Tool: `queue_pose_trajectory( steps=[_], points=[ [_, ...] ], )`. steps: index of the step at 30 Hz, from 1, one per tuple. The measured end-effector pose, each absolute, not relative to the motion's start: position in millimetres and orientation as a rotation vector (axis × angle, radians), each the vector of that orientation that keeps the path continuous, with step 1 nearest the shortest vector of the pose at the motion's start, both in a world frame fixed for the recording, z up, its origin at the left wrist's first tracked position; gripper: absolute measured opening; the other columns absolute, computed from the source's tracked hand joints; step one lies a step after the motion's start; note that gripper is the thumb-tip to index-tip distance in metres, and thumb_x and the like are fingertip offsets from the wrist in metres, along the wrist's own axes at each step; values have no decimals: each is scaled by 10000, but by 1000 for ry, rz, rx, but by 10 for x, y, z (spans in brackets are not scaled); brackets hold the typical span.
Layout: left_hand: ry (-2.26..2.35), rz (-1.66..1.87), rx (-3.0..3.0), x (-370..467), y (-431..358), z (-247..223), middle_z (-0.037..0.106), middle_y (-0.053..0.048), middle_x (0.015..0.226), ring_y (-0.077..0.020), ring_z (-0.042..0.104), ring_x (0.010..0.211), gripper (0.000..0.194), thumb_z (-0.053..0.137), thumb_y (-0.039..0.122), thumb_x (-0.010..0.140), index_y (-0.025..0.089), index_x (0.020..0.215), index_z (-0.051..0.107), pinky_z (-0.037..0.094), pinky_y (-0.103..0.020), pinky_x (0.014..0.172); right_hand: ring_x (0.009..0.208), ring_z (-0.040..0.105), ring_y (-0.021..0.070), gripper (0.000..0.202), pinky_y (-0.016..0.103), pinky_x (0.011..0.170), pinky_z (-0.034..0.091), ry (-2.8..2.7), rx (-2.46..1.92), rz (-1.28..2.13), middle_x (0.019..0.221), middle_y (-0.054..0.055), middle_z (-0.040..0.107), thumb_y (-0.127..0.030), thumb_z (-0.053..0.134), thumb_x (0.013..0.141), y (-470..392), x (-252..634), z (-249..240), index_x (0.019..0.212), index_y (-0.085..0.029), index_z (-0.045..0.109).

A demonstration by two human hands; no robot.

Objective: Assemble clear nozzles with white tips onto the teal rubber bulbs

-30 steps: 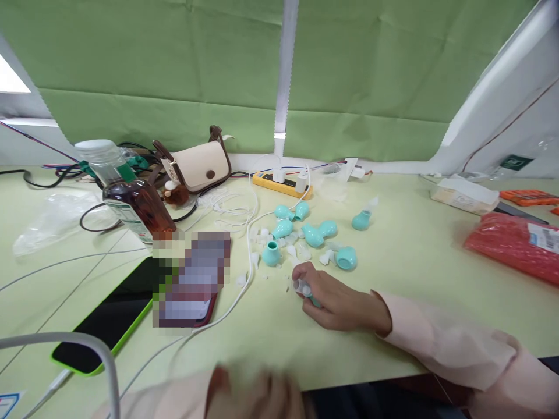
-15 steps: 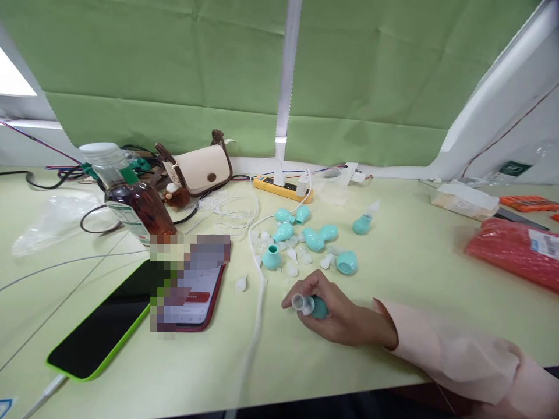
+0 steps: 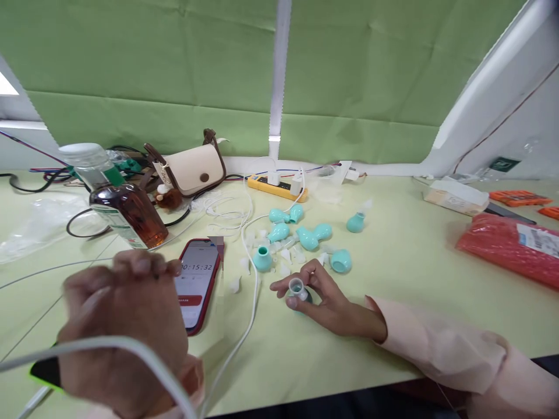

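Observation:
At the centre, my right hand [image 3: 321, 299] holds a small teal bulb with a clear collar [image 3: 297, 286] between thumb and fingers, its opening facing up. My left hand [image 3: 126, 326] is large and blurred at the lower left, with its fingers curled; whatever they hold, if anything, cannot be made out. A white cable [image 3: 131, 344] passes in front of it. Beyond my right hand lie several teal bulbs [image 3: 307, 238] among small clear plastic pieces [image 3: 298, 252]. One open teal bulb [image 3: 262, 259] stands upright, and another with a clear tip [image 3: 356, 222] stands farther right.
A phone showing a timer [image 3: 198, 279] lies beside my left hand, which partly covers a green-edged phone [image 3: 46, 372]. Behind are a dark bottle [image 3: 128, 212], a cream bag [image 3: 196, 169] and a yellow power strip [image 3: 275, 188]. A red package [image 3: 502, 247] lies right.
My left hand has come into view at the lower left, over the green-edged phone. The bulb in my right hand has turned upright, and my fingers have loosened around it.

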State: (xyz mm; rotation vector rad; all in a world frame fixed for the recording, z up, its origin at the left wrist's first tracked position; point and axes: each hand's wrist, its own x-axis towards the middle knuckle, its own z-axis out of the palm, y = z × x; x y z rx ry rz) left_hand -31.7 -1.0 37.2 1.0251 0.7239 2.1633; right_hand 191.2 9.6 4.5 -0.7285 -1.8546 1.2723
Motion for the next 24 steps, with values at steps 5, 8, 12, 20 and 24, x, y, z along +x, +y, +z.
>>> queue_pose_trajectory(
  steps=[5, 8, 12, 20, 24],
  points=[
    [1016, 1631, 1501, -90, 132, 390, 505, 13, 627, -117, 457, 571, 56, 514, 236, 736, 189, 766, 518, 370, -241, 534, 794, 566, 140, 177, 300, 653, 453, -1836, -759, 1299, 836, 24, 522, -239, 470, 817, 87, 1911, 65, 839, -229, 294],
    [1083, 966, 2045, 103, 91, 327, 514, 22, 629, -118, 460, 558, 170, 527, 294, 761, 191, 895, 540, 362, -240, 524, 692, 531, 120, 199, 256, 593, 440, -1870, -789, 1068, 761, 3, 499, -220, 558, 748, 103, 1904, -26, 832, -216, 377],
    [1017, 857, 2236, 228, 23, 288, 544, 7, 679, -130, 484, 616, 165, 566, 316, 746, 172, 825, 555, 371, -242, 558, 674, 504, 126, 262, 257, 591, 436, -1834, -738, 856, 757, 5, 484, -190, 620, 667, 100, 1891, -73, 802, -212, 397],
    [849, 1050, 1800, 178, 46, 192, 594, -18, 784, -139, 539, 715, 164, 587, 261, 741, 186, 886, 596, 448, -244, 650, 613, 519, 120, 212, 265, 590, 435, -1780, -687, 1635, 713, 33, 558, -341, 533, 753, 82, 1978, 112, 847, -151, 523],
    [992, 1198, 1545, 211, 52, 139, 606, -3, 720, -126, 554, 676, 170, 629, 251, 697, 189, 855, 613, 463, -215, 595, 522, 456, 90, 223, 226, 497, 385, -1783, -848, 1505, 651, 9, 514, -366, 461, 796, 63, 1950, 38, 823, -150, 510]
  ],
)
